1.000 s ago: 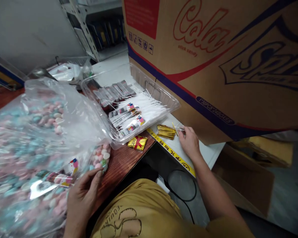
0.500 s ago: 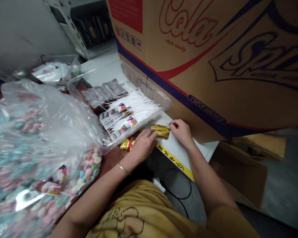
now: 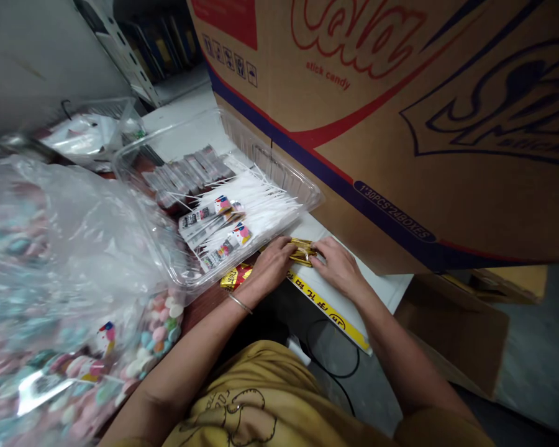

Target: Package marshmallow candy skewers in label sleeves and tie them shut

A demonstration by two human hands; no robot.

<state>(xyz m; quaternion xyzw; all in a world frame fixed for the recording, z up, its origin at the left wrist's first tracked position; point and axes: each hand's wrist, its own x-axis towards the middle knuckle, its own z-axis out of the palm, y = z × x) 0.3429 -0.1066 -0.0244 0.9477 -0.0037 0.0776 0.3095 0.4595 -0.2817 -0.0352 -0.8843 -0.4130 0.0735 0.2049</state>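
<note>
A small bundle of gold twist ties (image 3: 302, 252) lies on the white board near its front edge. My left hand (image 3: 272, 264) has its fingers closed on the bundle's left end. At the right end, the fingers of my right hand (image 3: 336, 264) grip the ties. Just behind my left hand is a clear plastic tray (image 3: 190, 282) of wrapped stick candies (image 3: 189, 177) with white sticks (image 3: 261, 202). A red and yellow wrapper (image 3: 235, 276) sits left of my left hand, below the tray.
A large clear bag of pastel candies (image 3: 74, 248) fills the left side. A big cardboard box (image 3: 354, 143) stands behind the board. More clear packaging (image 3: 86, 133) is at the back left. An open carton (image 3: 456, 329) and a black cable (image 3: 335, 372) are below.
My right hand has moved left and closed over the right end of the ties. My left hand has shifted slightly onto them. The view has turned a little.
</note>
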